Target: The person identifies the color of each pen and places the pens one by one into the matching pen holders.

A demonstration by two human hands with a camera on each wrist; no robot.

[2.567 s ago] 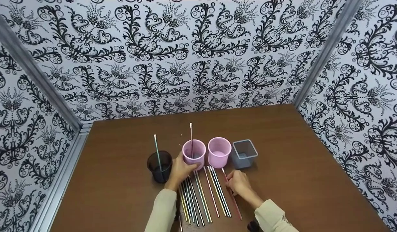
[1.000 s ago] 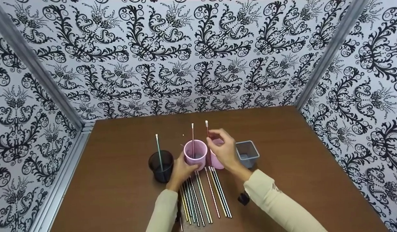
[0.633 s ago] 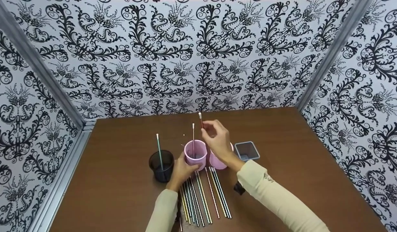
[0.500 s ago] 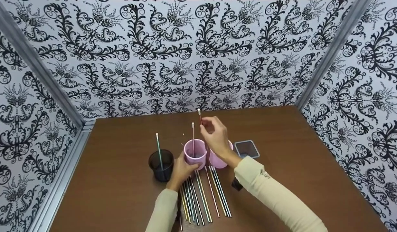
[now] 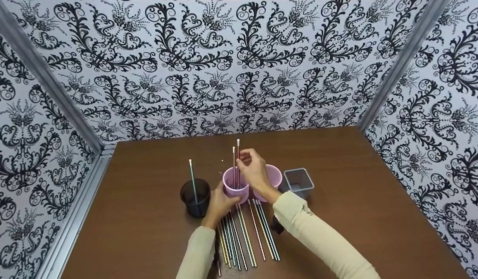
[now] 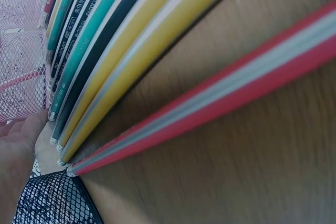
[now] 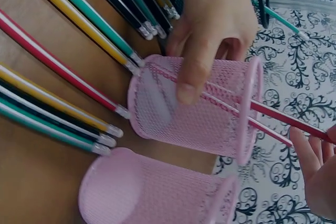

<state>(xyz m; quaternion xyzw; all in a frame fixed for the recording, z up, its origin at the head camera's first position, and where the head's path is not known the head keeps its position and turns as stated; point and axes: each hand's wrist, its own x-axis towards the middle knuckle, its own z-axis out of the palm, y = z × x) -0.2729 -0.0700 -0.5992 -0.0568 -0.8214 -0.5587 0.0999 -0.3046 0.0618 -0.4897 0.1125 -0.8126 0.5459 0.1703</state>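
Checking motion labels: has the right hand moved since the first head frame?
Yes. Against the square container, the right hand has gone leftward and up in the head view, from the loose pencils to the pink cup the left hand holds.

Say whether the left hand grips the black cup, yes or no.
No, the left hand grips the pink cup beside the black cup.

Across the desk before me stand four cups, short of the far edge; loose pencils lie nearer me. Leftmost cup holds one pencil, its right neighbour two.
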